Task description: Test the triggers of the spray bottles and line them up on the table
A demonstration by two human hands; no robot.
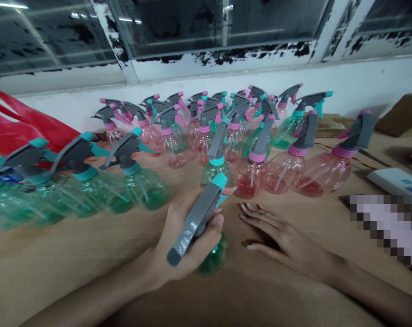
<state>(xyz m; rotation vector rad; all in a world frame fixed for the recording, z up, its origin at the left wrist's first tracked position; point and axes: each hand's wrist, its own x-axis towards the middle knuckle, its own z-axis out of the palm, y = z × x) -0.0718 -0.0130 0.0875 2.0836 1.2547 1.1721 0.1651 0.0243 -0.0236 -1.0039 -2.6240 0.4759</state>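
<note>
My left hand [187,236] is wrapped round a green spray bottle [213,259] with a grey and teal trigger head [197,220], held near the table's front middle. My right hand [281,234] lies flat on the brown table [73,259] just right of it, fingers stretched out and holding nothing. Right behind my hands stand several more bottles: a green one [217,168] and pink ones [252,177] with pink collars.
A row of green spray bottles [138,181] runs along the left, and many pink and green ones [199,127] crowd the back by the white wall. A red plastic bag [18,122] lies far left. A white device [396,180] and a cardboard box [401,113] sit at right.
</note>
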